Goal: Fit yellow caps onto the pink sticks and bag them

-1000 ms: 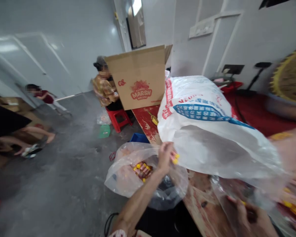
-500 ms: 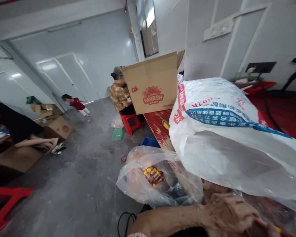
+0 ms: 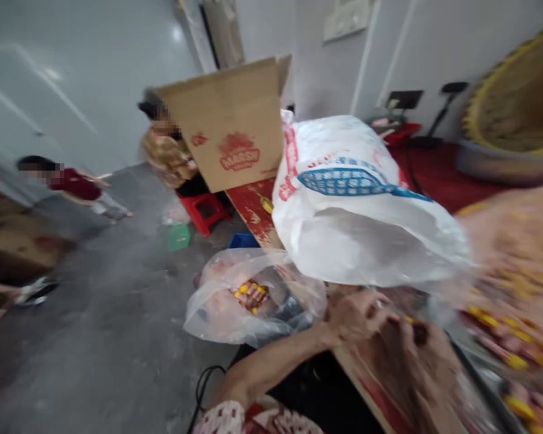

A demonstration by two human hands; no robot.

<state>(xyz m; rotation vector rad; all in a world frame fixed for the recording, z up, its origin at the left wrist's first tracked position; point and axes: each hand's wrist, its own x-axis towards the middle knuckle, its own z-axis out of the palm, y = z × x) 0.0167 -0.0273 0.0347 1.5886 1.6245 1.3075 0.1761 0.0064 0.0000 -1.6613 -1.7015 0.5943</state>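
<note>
My left hand (image 3: pixel 362 316) and my right hand (image 3: pixel 419 361) are close together over the front edge of the table, fingers bent inward. Motion blur and the fingers themselves hide what they hold; a small yellow spot shows between them. Left of my left hand hangs an open clear plastic bag (image 3: pixel 217 322), with small pink pieces with yellow ends (image 3: pixel 252 295) inside. Just beyond my hands stands a large white printed sack (image 3: pixel 344 241). More pink and yellow pieces (image 3: pixel 516 337) lie in a heap to the right of my right hand.
A marshmallow carton (image 3: pixel 235 132) stands at the table's far end, beside a seated person (image 3: pixel 165 154) on a red stool (image 3: pixel 203 211). A child (image 3: pixel 81 184) is on the floor at left. A large round basket (image 3: pixel 470 126) leans at right. A blue bin (image 3: pixel 244 241) sits by the table.
My view has swung right, bringing the heap of pieces and the round basket into sight. Both my hands now show more fully, still close together. The child appears nearer.
</note>
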